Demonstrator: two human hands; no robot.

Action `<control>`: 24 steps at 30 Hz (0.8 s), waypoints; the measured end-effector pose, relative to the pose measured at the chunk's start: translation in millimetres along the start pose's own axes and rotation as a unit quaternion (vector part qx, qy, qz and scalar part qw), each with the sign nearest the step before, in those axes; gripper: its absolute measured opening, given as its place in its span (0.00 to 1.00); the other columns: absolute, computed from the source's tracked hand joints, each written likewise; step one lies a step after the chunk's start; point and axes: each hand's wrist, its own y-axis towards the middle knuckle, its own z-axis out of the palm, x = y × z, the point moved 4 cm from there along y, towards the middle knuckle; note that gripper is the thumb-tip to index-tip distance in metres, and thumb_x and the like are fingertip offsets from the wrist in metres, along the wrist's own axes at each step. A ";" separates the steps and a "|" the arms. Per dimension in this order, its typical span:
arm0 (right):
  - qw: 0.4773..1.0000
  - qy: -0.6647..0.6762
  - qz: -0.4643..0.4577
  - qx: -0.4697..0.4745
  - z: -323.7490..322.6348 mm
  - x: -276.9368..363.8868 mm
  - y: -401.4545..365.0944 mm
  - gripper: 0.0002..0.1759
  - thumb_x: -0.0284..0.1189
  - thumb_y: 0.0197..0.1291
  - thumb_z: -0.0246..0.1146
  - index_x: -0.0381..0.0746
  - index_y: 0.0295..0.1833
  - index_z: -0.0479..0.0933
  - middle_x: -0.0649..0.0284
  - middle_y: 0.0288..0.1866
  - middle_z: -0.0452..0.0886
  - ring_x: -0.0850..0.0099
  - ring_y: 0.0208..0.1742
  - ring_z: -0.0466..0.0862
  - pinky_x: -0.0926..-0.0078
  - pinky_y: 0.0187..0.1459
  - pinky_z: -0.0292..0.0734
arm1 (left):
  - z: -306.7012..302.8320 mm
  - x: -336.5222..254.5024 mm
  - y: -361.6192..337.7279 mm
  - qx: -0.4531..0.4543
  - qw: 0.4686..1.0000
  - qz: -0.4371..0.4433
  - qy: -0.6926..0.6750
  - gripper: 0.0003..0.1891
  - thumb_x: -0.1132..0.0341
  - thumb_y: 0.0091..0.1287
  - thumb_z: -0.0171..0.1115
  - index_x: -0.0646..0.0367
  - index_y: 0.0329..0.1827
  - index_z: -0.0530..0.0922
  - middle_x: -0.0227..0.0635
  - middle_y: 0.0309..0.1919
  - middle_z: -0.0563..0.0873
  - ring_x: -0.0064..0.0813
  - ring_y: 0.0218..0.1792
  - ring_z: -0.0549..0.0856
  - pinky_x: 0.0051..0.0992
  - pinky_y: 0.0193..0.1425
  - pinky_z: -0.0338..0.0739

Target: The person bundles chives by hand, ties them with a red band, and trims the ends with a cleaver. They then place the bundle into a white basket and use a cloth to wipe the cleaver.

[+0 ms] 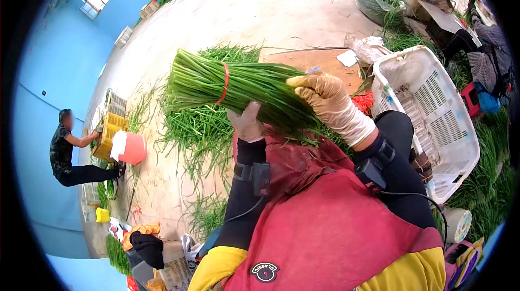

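A thick bunch of garlic chives [260, 85] lies sideways in front of me, its cut ends pointing left. A red band [225, 82] goes round it nearer the cut ends. My left hand [248, 122], in a pale glove, grips the bunch from below, just right of the band; most of its fingers are hidden under the stalks. At the leafy right end, my right hand [325, 96], in a yellowish glove, is closed on the leaves with its fingers bent. Loose chives [200, 128] are heaped on the floor beneath and left of the bunch.
A white plastic basket [428, 112] stands close at my right, near a brown board [309, 63] and red netting [364, 102]. To the left are a pink bucket [132, 147], yellow crates [111, 134] and a bending person [70, 150]. Another person's sleeve [482, 69] shows far right.
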 end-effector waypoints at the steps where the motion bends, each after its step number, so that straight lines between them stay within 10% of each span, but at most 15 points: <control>1: 0.997 0.066 0.040 -0.008 -3.6 -7.3 -2.3 0.12 0.23 0.60 0.66 0.42 0.50 0.84 0.59 0.33 0.80 0.64 0.35 0.80 0.73 0.39 0.76 | 1.5 -1.7 -0.1 0.007 1.000 -0.007 0.001 0.30 0.66 0.54 0.73 0.64 0.60 0.73 0.37 0.49 0.82 0.32 0.46 0.83 0.33 0.53 0.79; 7: 0.770 -0.386 0.277 0.426 -32.6 -85.0 -61.9 0.13 0.29 0.57 0.60 0.41 0.47 0.82 0.53 0.45 0.85 0.55 0.49 0.85 0.60 0.50 0.81 | 7.5 -9.6 2.3 0.008 1.000 -0.009 -0.010 0.30 0.63 0.54 0.75 0.63 0.59 0.74 0.34 0.48 0.83 0.30 0.46 0.83 0.32 0.53 0.78; 11: 0.894 -0.276 0.188 0.300 -78.3 -104.4 -79.8 0.12 0.29 0.59 0.61 0.42 0.48 0.82 0.55 0.39 0.86 0.58 0.43 0.85 0.62 0.46 0.79 | 3.7 -9.3 5.0 0.014 1.000 -0.017 -0.002 0.30 0.62 0.54 0.75 0.62 0.58 0.75 0.34 0.49 0.83 0.30 0.46 0.84 0.32 0.53 0.79; 15: 0.932 -0.140 0.324 0.081 -99.0 -42.6 -41.6 0.13 0.33 0.68 0.62 0.33 0.47 0.80 0.63 0.33 0.83 0.78 0.38 0.79 0.79 0.42 0.75 | 8.9 -6.7 10.3 0.043 0.999 -0.008 0.020 0.26 0.65 0.56 0.73 0.63 0.57 0.76 0.35 0.47 0.84 0.31 0.44 0.85 0.32 0.51 0.80; 17: 0.988 -0.069 0.140 -0.015 -93.9 -8.7 -19.1 0.13 0.34 0.67 0.63 0.36 0.50 0.80 0.62 0.33 0.81 0.75 0.37 0.79 0.77 0.41 0.75 | 13.9 -4.1 11.2 0.055 0.997 -0.014 0.044 0.25 0.67 0.57 0.72 0.63 0.57 0.76 0.36 0.46 0.84 0.31 0.43 0.85 0.32 0.50 0.81; 24: 0.990 0.014 0.131 0.045 -52.6 -49.3 -8.2 0.10 0.26 0.63 0.64 0.36 0.49 0.80 0.60 0.39 0.85 0.71 0.41 0.82 0.76 0.45 0.76 | 21.4 -2.4 8.9 0.088 0.996 -0.016 -0.010 0.24 0.69 0.57 0.71 0.64 0.56 0.76 0.37 0.46 0.85 0.31 0.42 0.86 0.32 0.49 0.82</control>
